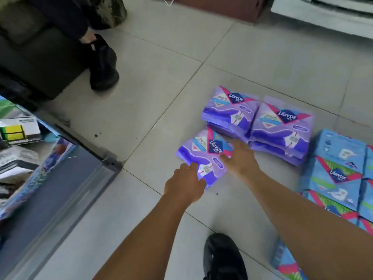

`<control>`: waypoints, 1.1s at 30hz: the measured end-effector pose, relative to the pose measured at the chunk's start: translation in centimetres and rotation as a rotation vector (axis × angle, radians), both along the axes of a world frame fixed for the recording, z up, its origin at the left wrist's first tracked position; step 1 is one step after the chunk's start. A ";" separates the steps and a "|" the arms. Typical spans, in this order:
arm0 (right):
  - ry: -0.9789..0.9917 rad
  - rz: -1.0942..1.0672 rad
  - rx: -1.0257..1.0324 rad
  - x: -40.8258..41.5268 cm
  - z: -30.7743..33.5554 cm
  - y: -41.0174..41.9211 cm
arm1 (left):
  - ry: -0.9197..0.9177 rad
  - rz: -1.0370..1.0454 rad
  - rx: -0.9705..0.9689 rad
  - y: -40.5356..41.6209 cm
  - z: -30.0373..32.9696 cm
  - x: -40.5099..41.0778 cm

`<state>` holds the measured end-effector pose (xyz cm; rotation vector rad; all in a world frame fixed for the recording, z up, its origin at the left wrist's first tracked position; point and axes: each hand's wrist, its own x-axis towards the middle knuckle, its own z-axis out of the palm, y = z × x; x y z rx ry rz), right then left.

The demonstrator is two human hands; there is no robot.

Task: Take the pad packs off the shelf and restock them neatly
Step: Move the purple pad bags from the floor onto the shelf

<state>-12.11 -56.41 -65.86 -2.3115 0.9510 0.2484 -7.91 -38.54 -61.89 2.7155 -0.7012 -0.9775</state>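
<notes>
Under me is a pale tiled floor (161, 81) with dark grout lines. A grey shelf (60, 188) stands to my left, a brown box (222, 7) ahead, daylight falling evenly.

On the tiled floor (161, 77), one pad pack (201, 152) lies centre under both hands (left hand (185, 182) at its 6 o'clock edge, right hand (240, 158) at 3). Two pack stacks (258, 120) sit at 1 o'clock, boxed packs (339, 174) at 3, shelf (60, 178) at 9.
</notes>
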 end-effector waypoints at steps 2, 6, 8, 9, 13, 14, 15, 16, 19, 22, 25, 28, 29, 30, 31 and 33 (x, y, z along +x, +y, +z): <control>0.010 -0.092 0.076 0.2 -1.3 -0.3 | 0.067 0.048 -0.014 -0.1 -1.6 0.0; 0.222 -0.064 0.142 -0.5 -2.8 1.0 | 0.122 0.145 -0.052 0.3 -3.0 0.0; 0.206 -0.070 0.273 -1.5 -3.2 2.3 | 0.143 0.196 -0.047 1.0 -3.2 -0.2; 0.162 -0.090 0.334 -1.9 -3.3 2.9 | 0.150 0.221 -0.042 1.5 -3.2 -0.3; 0.030 -0.154 0.500 -3.5 -1.6 5.0 | 0.146 0.330 -0.047 3.7 -1.4 -0.8; 0.008 -0.158 0.548 -3.8 -0.5 5.4 | 0.144 0.356 -0.057 4.3 -0.6 -0.9; -0.023 -0.159 0.614 -3.9 0.7 5.8 | 0.130 0.387 -0.068 5.0 0.4 -0.9; -0.046 -0.145 0.668 -3.9 2.2 6.2 | 0.126 0.426 -0.087 5.8 1.4 -1.0; -0.126 -0.043 0.770 -3.6 6.6 7.7 | 0.170 0.580 -0.214 8.3 4.6 -1.2; -0.171 0.104 0.810 -3.1 12.1 9.8 | 0.252 0.764 -0.478 10.8 9.0 -1.6; -0.172 0.276 0.794 -2.9 18.6 12.6 | 0.187 0.877 -0.722 13.9 14.5 -2.0; -0.115 0.482 0.695 -3.3 25.4 15.8 | 0.121 0.848 -0.824 18.9 20.7 -3.1; -0.099 0.536 0.634 -3.3 27.6 16.9 | 0.065 0.804 -0.816 20.8 22.7 -3.2; -0.110 0.572 0.564 -3.4 28.7 16.7 | 0.032 0.742 -0.762 21.1 23.9 -3.1; -0.142 0.580 0.502 -3.2 30.3 17.3 | -0.037 0.699 -0.722 22.3 25.8 -3.2; -0.266 0.563 0.370 -2.7 33.5 19.5 | -0.136 0.647 -0.669 26.5 29.9 -4.6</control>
